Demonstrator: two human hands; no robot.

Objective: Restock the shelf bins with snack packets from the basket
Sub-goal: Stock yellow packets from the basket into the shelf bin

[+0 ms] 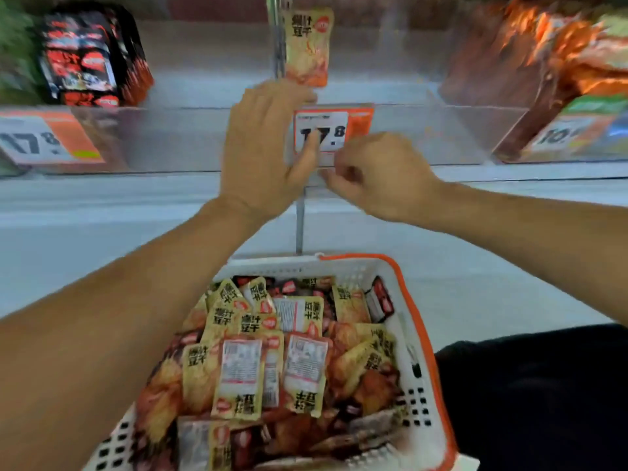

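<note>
Looking down from my head camera, nearest to me sits the white basket (413, 321) with its orange rim, heaped with snack packets (272, 355). Most are yellow with bold black Chinese characters and a small red oval logo; I cannot make out the brand. Several lie face down, showing white label panels with print too fine to read. Darker red and black packets lie among them, mostly toward the basket's far edge and near corner. A dark trouser leg (530, 396) shows just beside the basket's right side.

Beyond the basket, both of my bare forearms reach toward the shelf's front edge. My left hand (261, 154) is spread with fingers fairly straight, its thumb lying over the middle price tag (331, 129), which reads 17.8 in black on white with an orange border. My right hand (377, 176) is curled loosely at the tag's lower right corner; I cannot tell whether its fingertips pinch anything.

Just above my left hand, one yellow packet (308, 45) stands upright against the clear divider at the middle bin's (401, 137) front. Whether my fingers touch it is unclear. At the shelf's left end, black packets (91, 59) with red lettering stand in a row above another 17.8 tag (44, 139). At the right end, orange packets (557, 49) fill a bin, blurred, over a tag (560, 136) starting 10.
</note>
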